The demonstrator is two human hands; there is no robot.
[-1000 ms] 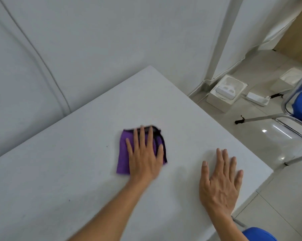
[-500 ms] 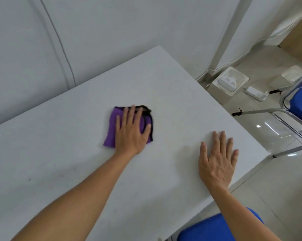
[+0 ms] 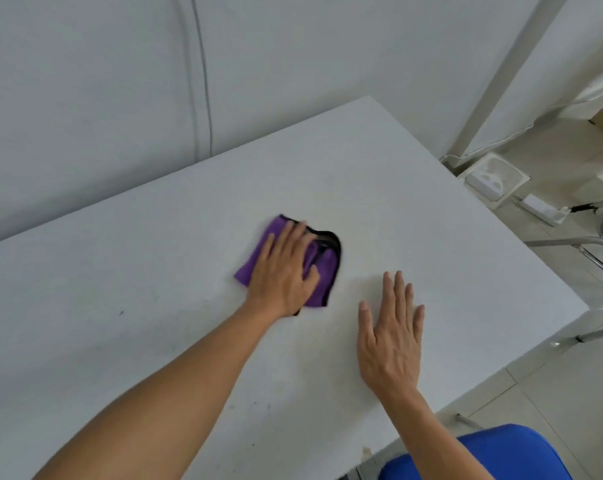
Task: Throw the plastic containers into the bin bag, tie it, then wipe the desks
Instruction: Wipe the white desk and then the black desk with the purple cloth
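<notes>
You're pressing your flat, open left hand [image 3: 282,271] on the folded purple microfibre cloth [image 3: 322,271] mid white desk [image 3: 431,220]; right hand [image 3: 392,336], beside the cloth, is splayed, empty, bracing — be overlapping strokes

desk [image 3: 379,188]: matt white, smooth | cloth [image 3: 322,275]: purple fabric, black-edged | floor [image 3: 570,382]: glossy tile | chair frame [image 3: 567,242]: shiny metal

left hand [image 3: 286,271] flat on purple cloth [image 3: 322,271], white desk [image 3: 154,271]
</notes>
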